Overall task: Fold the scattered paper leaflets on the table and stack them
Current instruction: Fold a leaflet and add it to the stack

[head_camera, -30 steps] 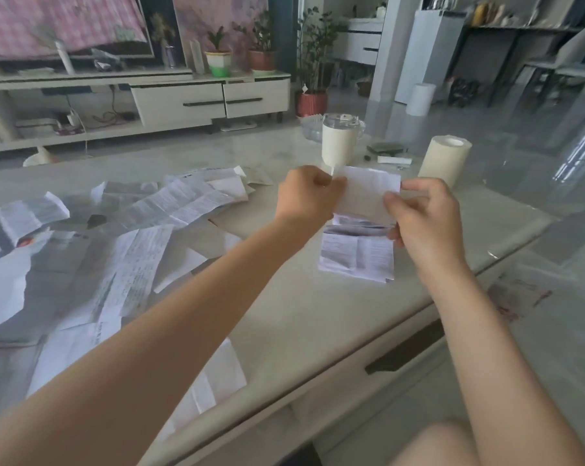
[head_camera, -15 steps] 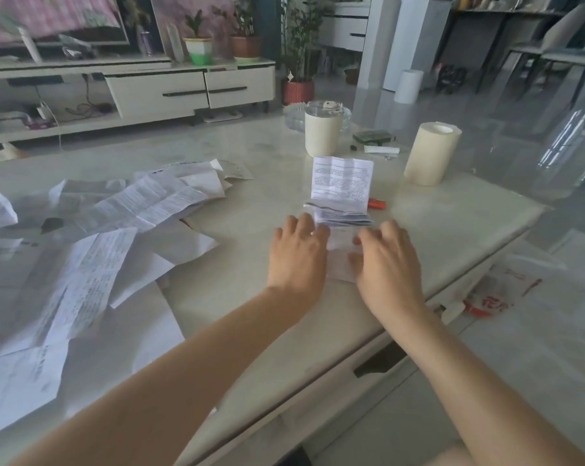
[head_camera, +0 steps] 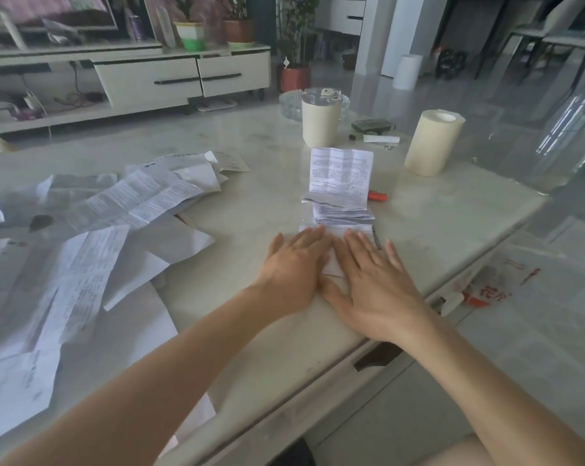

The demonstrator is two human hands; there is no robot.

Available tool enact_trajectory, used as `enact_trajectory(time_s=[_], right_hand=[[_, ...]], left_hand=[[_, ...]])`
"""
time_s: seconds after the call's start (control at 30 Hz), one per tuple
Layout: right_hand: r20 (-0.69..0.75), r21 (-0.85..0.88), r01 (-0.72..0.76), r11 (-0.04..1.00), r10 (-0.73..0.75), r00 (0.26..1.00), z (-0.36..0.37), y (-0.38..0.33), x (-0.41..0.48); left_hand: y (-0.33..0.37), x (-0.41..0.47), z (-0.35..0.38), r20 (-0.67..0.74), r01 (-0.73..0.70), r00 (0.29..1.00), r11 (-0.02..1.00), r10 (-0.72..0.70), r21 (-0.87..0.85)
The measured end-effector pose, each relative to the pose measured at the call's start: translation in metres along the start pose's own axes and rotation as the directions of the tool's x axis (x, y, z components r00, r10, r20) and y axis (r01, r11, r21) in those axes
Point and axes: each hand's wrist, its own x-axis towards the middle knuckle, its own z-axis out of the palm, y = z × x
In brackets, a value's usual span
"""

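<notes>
Pressing a fold flat looks to be the step in hand. Our left hand (head_camera: 294,264) and right hand (head_camera: 375,284) lie side by side, palms down, on a leaflet (head_camera: 338,228) near the front right edge of the table (head_camera: 267,196). The fingers of both are straight and slightly spread. They grasp nothing and only bear down on the paper. Of the leaflet we see just a strip beyond the fingertips and a small wedge between the hands.

Just past that strip, toward the far edge, sits the pile of folded leaflets (head_camera: 343,211). Its top sheet (head_camera: 341,169) has sprung open and one flap stands up. A red lighter (head_camera: 376,196) lies just beside the pile on the right. The loose leaflets (head_camera: 133,203) overlap across the left half of the table, well apart from our hands.

We judge this paper to be thin, light and limp, with old creases that want to reopen, as the raised flap suggests. On the glossy top it will likely slide under a sideways push, and rough handling could tear it. We would keep one flat hand on the crease and pinch the near edge or a corner with thumb and fingertips. We would lift it low onto the pile, then press that flap down as well.
</notes>
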Motion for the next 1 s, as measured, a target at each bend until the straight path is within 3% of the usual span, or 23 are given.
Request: enact_trajectory(time_s=[0.17,0.27,0.43,0.7,0.87,1.0], right_hand=[[0.012,0.147,-0.013,0.989,0.011,1.000,0.003,0.000,0.000],[-0.195,0.213,0.066,0.975,-0.024,0.980,0.000,0.002,0.001],[-0.506,0.456,0.218,0.863,0.050,0.861,-0.025,0.013,0.006],[-0.531,0.712,0.271,0.648,0.244,0.811,-0.055,0.003,0.013],[-0.586,0.626,0.366,0.689,0.106,0.803,-0.060,-0.052,0.018],[-0.581,0.458,0.494,0.739,-0.172,0.796,-0.055,-0.113,0.024]], left_hand=[[0.000,0.005,-0.009,0.006,-0.013,1.000,1.000,0.013,-0.011],[0.003,0.001,-0.012,-0.099,-0.049,0.994,0.996,0.042,-0.069],[0.010,-0.004,-0.025,-0.227,-0.035,0.974,0.971,-0.020,-0.236],[0.004,-0.012,-0.042,-0.292,-0.049,0.955,0.940,-0.055,-0.339],[-0.029,-0.046,-0.054,-0.372,0.009,0.920,0.958,-0.121,-0.288],[-0.074,-0.098,-0.070,-0.405,0.190,0.879,0.964,-0.252,-0.188]])
